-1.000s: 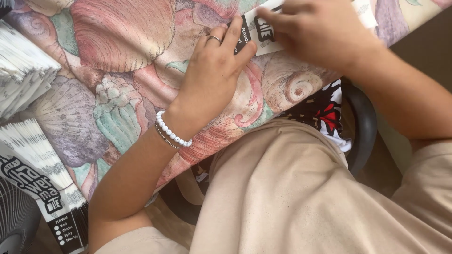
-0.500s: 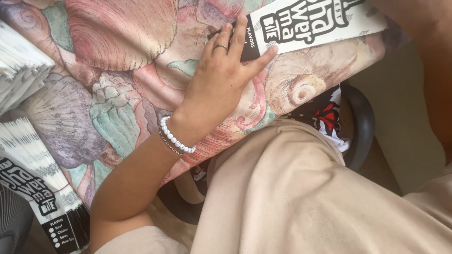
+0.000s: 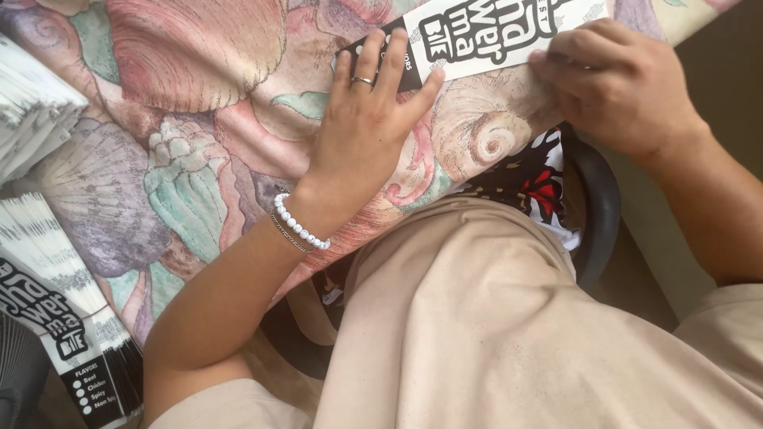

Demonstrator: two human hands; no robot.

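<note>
A flat black-and-white printed paper sleeve [image 3: 485, 36] lies on the seashell-patterned cloth [image 3: 183, 103] at the top of the view. My left hand [image 3: 362, 135], with a ring and a white bead bracelet, lies flat on the cloth, its fingertips pressing the sleeve's black left end. My right hand [image 3: 616, 83] grips the sleeve's right part with bent fingers near the table's edge.
A fanned stack of the same flat sleeves [image 3: 60, 294] lies at the lower left, and another white stack [image 3: 32, 107] sits at the left edge. My lap in beige trousers [image 3: 493, 318] fills the lower middle. A black chair rim [image 3: 600, 210] shows at the right.
The sleeve has been spread out along the cloth. My right hand has come back into view at its right part. My left hand has stayed on its left end.
</note>
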